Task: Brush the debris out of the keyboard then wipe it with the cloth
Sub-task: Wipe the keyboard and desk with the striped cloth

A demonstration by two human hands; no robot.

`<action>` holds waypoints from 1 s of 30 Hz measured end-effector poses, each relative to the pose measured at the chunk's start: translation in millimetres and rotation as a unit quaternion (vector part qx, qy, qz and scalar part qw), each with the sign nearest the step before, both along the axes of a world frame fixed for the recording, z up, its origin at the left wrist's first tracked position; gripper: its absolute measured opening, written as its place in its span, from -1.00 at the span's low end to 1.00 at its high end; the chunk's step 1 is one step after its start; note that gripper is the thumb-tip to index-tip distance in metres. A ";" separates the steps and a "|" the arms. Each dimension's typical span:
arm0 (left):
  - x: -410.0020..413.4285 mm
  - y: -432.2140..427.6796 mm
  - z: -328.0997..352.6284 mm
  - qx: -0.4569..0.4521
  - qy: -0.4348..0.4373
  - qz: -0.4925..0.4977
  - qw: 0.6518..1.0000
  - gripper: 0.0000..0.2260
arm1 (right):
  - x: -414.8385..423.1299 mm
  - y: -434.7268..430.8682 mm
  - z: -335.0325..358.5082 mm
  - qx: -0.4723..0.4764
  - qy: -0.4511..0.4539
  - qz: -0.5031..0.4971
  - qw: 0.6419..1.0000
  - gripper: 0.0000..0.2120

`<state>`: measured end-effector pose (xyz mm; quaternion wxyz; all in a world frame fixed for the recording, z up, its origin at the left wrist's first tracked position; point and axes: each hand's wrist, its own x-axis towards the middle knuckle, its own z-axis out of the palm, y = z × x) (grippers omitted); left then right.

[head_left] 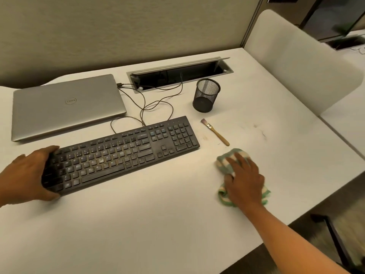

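1. Task items, counted: 1 black keyboard point(122, 153), 1 brush point(215, 132) w/ wooden handle, 1 green-and-cream cloth point(224, 165). All 3 are lying on 1 white table point(138, 224). 2 hands are showing.
2. The keyboard is sitting flat and skewed, w/ its R end farther from the person than its L end. Dust and specks are showing on the keys, esp. mid-left.
3. The left hand point(23, 175) is gripping the keyboard's L end. Fingers are curling over the far-left corner and the thumb is pressing the near-left edge, so the grip is clamped on the keyboard, w/ the L end sitting inside it.
4. The right hand point(245, 178) is resting on the cloth, near the keyboard's R end and nearer the person. The fingers are spreading flat over the bunched fabric, so the grip is apart, pressing down rather than pinching. The cloth is lying under the palm and poking out on the far and near sides.
5. The brush is lying just R of the keyboard's number pad, untouched, w/ bristles pointing away and handle end near the cloth.
6. Other items, 1 ea.: a closed silver laptop point(65, 105) is lying beyond the keyboard's L half, a black mesh cup point(206, 95) is standing beyond its R end, and an open cable hatch point(177, 75) is sitting farther back still.
7. Thin cables point(158, 103) are looping btwn the hatch, laptop and keyboard; exact no. can't be told.
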<state>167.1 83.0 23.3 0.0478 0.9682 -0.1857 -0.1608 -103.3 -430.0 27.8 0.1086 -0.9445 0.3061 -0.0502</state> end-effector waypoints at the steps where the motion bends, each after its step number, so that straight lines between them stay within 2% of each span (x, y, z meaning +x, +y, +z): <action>1: -3.3 -6.6 1.7 0.015 -0.004 0.007 1.000 0.32 | -4.7 -10.3 2.4 0.003 -0.005 -0.004 1.000 -0.38; 3: -12.6 -27.0 10.1 -0.010 -0.015 0.037 0.999 0.40 | -7.3 -20.9 9.2 0.006 -0.032 0.005 0.999 -0.39; 4: -22.2 -41.8 16.9 -0.027 -0.033 0.047 0.998 0.37 | -4.3 -21.7 12.3 0.009 -0.053 0.017 0.998 -0.42; 7: -64.2 -100.6 33.9 -0.081 -0.119 0.037 0.989 0.14 | 27.4 -13.9 27.9 0.048 -0.135 0.082 0.986 -0.46; 10: -110.4 -154.6 26.3 -0.123 -0.129 0.034 0.983 -0.02 | 85.8 -4.5 42.2 0.122 -0.155 0.125 0.972 -0.44; 12: -131.8 -181.6 10.1 -0.146 -0.134 0.032 0.980 -0.08 | 121.9 -4.3 46.9 0.151 -0.122 0.131 0.972 -0.46; 14: -145.5 -201.9 -4.1 -0.180 -0.134 0.042 0.974 -0.15 | 144.5 -5.6 45.7 0.163 -0.043 0.138 0.976 -0.49; 17: -155.9 -221.1 -16.1 -0.206 -0.138 0.062 0.967 -0.24 | 147.8 -6.4 32.8 0.098 0.097 0.172 0.975 -0.45; 19: -159.7 -227.0 -21.7 -0.209 -0.143 0.070 0.965 -0.27 | 136.7 -5.3 25.1 0.052 0.093 0.185 0.977 -0.45; 25: -159.6 -231.1 -26.8 -0.184 -0.162 0.060 0.968 -0.32 | 70.6 5.3 2.9 -0.011 0.041 0.174 0.984 -0.39; 30: -160.0 -233.5 -27.6 -0.167 -0.160 0.048 0.972 -0.31 | 68.4 11.3 -3.3 -0.003 0.023 0.160 0.987 -0.38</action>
